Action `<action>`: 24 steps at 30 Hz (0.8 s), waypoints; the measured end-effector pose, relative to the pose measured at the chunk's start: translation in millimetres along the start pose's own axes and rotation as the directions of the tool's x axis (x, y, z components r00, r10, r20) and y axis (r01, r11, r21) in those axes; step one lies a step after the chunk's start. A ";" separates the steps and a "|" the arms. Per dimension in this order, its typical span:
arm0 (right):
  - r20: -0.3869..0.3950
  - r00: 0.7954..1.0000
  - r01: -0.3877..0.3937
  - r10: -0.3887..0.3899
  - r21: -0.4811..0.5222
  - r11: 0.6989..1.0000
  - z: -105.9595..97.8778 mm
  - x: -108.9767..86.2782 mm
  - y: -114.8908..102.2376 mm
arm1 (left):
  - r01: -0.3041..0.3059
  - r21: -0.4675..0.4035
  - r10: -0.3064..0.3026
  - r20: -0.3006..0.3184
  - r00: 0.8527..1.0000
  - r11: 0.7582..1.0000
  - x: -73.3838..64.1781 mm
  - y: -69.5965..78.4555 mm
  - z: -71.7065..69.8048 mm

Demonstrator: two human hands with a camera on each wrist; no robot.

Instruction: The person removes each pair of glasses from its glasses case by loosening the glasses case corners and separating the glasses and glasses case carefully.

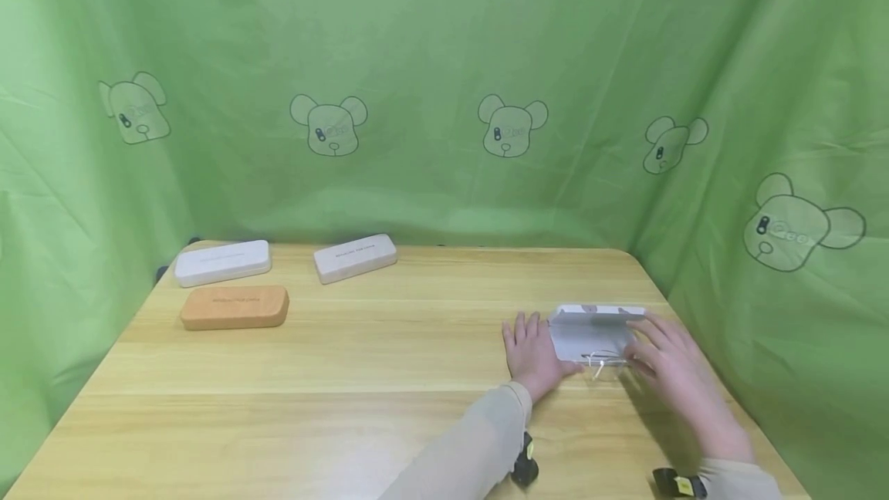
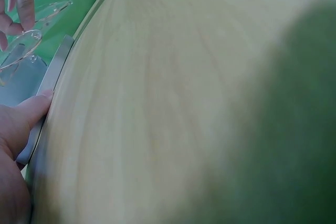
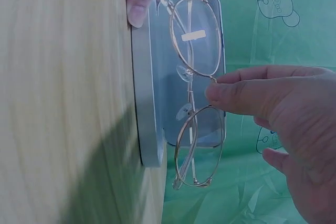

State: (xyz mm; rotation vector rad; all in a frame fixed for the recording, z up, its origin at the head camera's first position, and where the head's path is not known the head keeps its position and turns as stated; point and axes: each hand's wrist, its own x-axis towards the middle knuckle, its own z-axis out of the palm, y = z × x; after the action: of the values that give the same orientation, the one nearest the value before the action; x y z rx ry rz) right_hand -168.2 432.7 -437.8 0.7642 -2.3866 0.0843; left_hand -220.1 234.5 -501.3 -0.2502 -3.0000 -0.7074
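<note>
An open hard glasses case (image 1: 572, 339), grey inside, stands at the table's right with its lid raised at the back. My left hand (image 1: 533, 353) rests at its left end, fingers spread and straight, the thumb (image 3: 137, 15) pressing the case's front wall. With thumb and fingertips, my right hand (image 3: 286, 98) pinches a pair of thin gold-rimmed eyeglasses (image 3: 202, 142) at the bridge. They hang in front of the open case, temples folded behind the lenses. A small white sticker (image 3: 193, 35) is on one lens.
At the back left lie two closed pale cases, one white (image 1: 222, 263) and one greyish (image 1: 356, 258). A closed orange case (image 1: 234, 307) sits in front of the white one. Green curtains (image 1: 430, 191) with bear faces surround the wooden table (image 1: 312, 407).
</note>
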 end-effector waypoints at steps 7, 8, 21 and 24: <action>0.054 0.998 -0.027 0.027 0.004 1.000 1.3 -5.8 -0.5 | 0.005 0.017 -0.005 -0.009 1.000 1.000 -0.3 0.5 1.1; 0.067 0.997 -0.034 0.033 0.007 0.999 0.9 -6.2 -1.1 | 0.005 0.013 -0.005 -0.009 1.000 1.000 -0.3 0.5 1.0; 0.218 0.974 -0.077 0.066 0.039 0.996 3.3 -7.3 -5.7 | 0.004 0.016 -0.004 0.002 1.000 1.000 -1.2 0.8 -2.0; 0.230 0.971 -0.079 0.066 0.047 0.996 4.8 -7.2 -8.0 | 0.003 0.022 -0.003 -0.003 1.000 1.000 -0.9 0.9 -0.1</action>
State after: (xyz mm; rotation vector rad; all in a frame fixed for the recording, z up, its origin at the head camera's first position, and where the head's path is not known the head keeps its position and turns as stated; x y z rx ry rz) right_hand -161.8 428.5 -446.9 0.7471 -2.6412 0.0985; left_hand -219.0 235.2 -500.9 -0.2434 -3.0048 -0.6734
